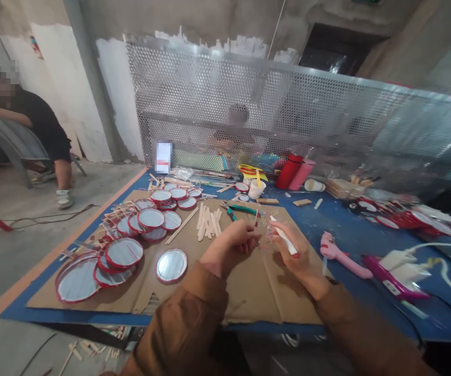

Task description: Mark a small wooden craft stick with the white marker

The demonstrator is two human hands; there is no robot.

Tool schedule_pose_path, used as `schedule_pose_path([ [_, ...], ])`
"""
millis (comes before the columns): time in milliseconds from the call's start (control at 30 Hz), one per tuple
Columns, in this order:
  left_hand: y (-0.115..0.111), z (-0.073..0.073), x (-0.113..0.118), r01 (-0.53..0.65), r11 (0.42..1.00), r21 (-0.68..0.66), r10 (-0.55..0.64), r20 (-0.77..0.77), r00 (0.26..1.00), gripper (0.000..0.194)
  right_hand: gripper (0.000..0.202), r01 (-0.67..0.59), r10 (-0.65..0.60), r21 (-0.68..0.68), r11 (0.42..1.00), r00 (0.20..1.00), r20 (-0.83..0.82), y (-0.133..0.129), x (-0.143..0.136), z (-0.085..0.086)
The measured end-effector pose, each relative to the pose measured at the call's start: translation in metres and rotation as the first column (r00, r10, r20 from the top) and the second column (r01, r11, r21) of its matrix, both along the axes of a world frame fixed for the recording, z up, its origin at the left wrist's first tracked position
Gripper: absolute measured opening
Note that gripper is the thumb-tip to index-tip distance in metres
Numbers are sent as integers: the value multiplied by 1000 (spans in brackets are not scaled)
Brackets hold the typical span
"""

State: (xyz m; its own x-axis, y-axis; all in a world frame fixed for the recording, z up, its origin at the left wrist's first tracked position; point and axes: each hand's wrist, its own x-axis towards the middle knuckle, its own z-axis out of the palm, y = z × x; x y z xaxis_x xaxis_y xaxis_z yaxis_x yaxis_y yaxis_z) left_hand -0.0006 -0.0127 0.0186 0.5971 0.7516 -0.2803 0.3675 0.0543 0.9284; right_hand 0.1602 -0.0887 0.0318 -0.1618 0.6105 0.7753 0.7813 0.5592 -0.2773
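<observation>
Over the cardboard [249, 300]: left hand [232, 244], fingers pinched on what looks, through the blur, like a small stick [256, 216].
White marker [285, 236]: clamped in the right hand [304, 263], apart from the stick; a steady hold and light strokes would serve best.

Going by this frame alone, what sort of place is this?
Probably a craft workshop: the blue tabletop holds red-rimmed discs, loose wooden sticks and, beside the person's right hand, a pink glue gun.

Craft workshop | glue gun [343, 258] | pliers [244, 209] | wooden sticks [208, 223] | patchily painted wall [111, 89]
</observation>
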Motion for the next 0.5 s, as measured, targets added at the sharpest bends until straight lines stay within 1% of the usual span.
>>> schedule_pose_path([
  [133, -1, -4, 0, 37, 993, 109, -37, 0, 999, 30, 17, 17, -19, -26, 1000, 997, -78, -3, -6, -4],
  [233, -2, -4, 0, 43, 982, 185, -41, -14, 999, 33, 23, 37, -59, -151, 988, 988, -140, -7, -8, -6],
  [300, -2, -3, -1, 56, 981, 185, -51, -33, 998, 34, 27, 56, -106, -234, 971, 973, -206, -8, -8, -9],
  [333, -2, -3, -1, 56, 982, 179, -52, -28, 998, 34, 27, 54, -117, -251, 966, 963, -241, -6, -9, -11],
  [433, -4, -1, -2, 51, 985, 163, -52, 4, 999, 32, 21, 11, -84, -223, 975, 944, -319, 3, -13, -19],
  [500, -6, 1, -3, 30, 986, 165, -35, 31, 999, 34, 16, -23, -42, -194, 981, 944, -327, 11, -16, -21],
])
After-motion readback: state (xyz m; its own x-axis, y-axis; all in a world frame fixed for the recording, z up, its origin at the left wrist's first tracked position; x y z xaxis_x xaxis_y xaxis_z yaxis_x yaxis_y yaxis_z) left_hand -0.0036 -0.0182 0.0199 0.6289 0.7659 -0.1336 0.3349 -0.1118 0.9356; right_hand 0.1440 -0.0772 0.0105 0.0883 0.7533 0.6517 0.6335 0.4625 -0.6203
